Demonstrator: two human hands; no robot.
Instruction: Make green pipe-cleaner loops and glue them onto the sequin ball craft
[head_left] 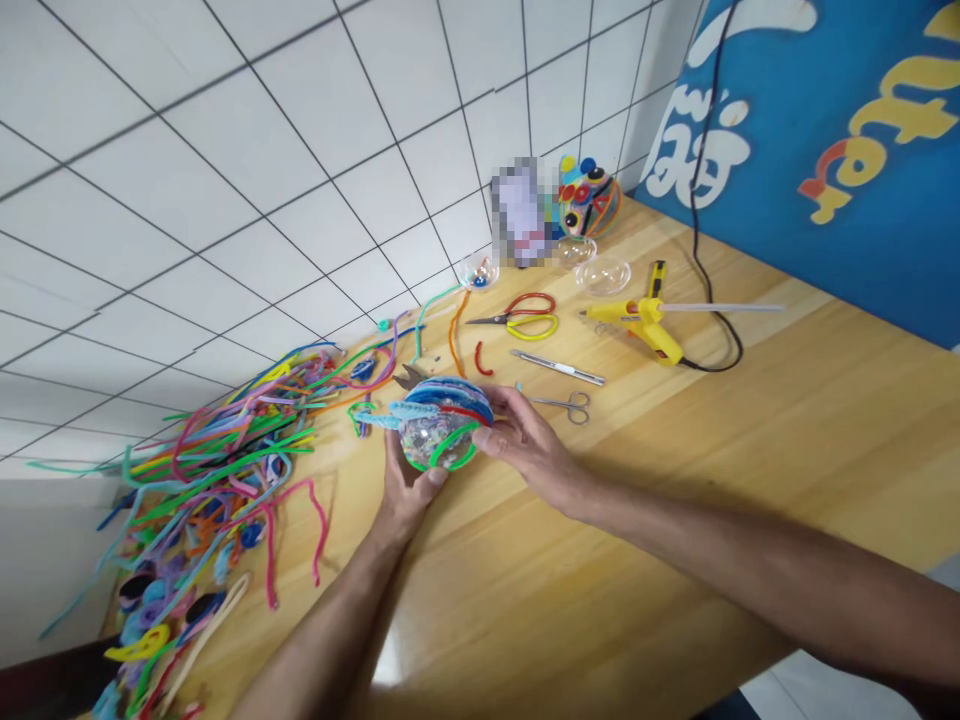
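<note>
A clear plastic ball (426,436) is held over the table between both hands. Blue pipe cleaners cover its top, with a red strip below them and light blue pieces sticking out to the left. On its lower front, a green pipe cleaner (452,444) is bent into a loop. My left hand (409,490) cups the ball from below and left, thumb at its bottom edge. My right hand (532,450) is closed on the right side, its thumb by the green loop. Behind the ball, the dark jaws of a tool (409,377) show; the rest is hidden.
A pile of pipe cleaners (225,450) spreads along the left. Beyond the hands lie red-and-yellow scissors (531,318), a utility knife (559,367), small scissors (574,406) and a yellow glue gun (645,322) with a cord. Clear half-shells (604,274) and a decorated ball (592,203) stand behind.
</note>
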